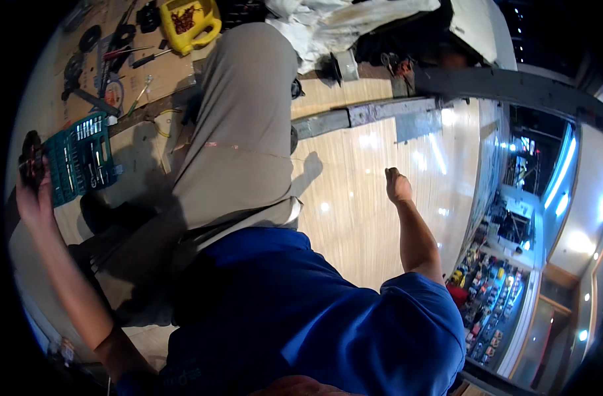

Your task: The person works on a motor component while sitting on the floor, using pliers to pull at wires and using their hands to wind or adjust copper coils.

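We see the left hand [32,191], arm raised and bent at the elbow, closed around a dark round part [31,158] at the picture's left edge, just beside the open green socket set [82,158]; the right hand [398,186], arm stretched out over the pale wooden floor [354,218], is curled shut and empty; a yellow container [186,23] lies beyond on cardboard [163,72].

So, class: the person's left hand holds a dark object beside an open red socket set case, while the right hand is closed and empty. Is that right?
Not quite. The head view shows the socket set case is teal green, not red. The rest stands: the left hand holds a dark object beside it, and the right hand is closed and empty.
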Action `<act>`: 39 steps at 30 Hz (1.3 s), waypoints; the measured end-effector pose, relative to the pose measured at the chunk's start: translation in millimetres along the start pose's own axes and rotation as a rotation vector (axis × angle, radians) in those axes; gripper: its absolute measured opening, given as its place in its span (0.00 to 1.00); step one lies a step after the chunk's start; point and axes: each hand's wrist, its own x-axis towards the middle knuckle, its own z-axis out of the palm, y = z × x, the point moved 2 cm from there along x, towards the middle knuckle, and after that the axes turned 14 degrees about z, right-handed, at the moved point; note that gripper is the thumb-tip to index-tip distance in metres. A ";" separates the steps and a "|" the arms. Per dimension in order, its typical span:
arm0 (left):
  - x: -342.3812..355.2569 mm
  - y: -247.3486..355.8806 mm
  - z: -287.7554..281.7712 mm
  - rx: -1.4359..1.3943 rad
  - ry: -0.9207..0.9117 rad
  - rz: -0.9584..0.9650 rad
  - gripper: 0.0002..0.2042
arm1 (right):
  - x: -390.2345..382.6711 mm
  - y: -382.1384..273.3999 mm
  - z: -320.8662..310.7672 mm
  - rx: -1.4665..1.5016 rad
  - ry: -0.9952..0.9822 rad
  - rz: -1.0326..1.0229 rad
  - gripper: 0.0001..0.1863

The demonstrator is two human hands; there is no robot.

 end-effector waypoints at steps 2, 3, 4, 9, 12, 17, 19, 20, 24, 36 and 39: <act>10.6 -3.8 -15.1 -0.011 -0.070 -0.014 0.15 | -6.3 13.7 12.4 0.020 -0.006 0.056 0.21; 12.1 -5.9 -13.6 -0.004 -0.073 -0.025 0.15 | -9.2 23.8 20.9 0.037 0.001 0.102 0.21; 13.5 -8.4 -12.6 0.005 -0.074 -0.033 0.16 | -12.3 31.1 30.7 0.040 -0.002 0.115 0.21; 18.3 -3.8 -10.7 -0.043 -0.184 -0.109 0.17 | -26.1 27.7 85.7 0.018 -0.138 0.159 0.23; 10.8 -5.7 -4.6 -0.049 -0.162 -0.133 0.18 | -40.0 3.2 129.3 0.148 -0.268 0.112 0.27; -36.9 -1.5 31.8 -0.086 -0.130 -0.172 0.15 | -71.8 -93.4 127.7 -0.372 -0.689 -0.421 0.56; -69.4 11.9 64.0 -0.269 -0.394 -0.266 0.16 | -66.8 -121.2 89.5 -0.453 -0.780 -0.541 0.57; -87.2 22.5 93.3 -0.177 -0.252 -0.226 0.16 | -43.0 -124.4 93.5 -0.380 -0.799 -0.616 0.52; -112.0 33.3 122.6 -0.131 -0.211 -0.142 0.16 | 13.6 -203.4 -77.6 0.138 -0.215 -0.444 0.25; -112.4 24.0 133.1 -0.105 -0.262 0.082 0.13 | -215.1 -595.7 -255.5 0.938 -1.060 -1.181 0.19; -111.5 22.4 131.1 -0.140 -0.190 0.050 0.13 | -219.9 -600.6 -222.2 0.812 -1.560 -1.075 0.15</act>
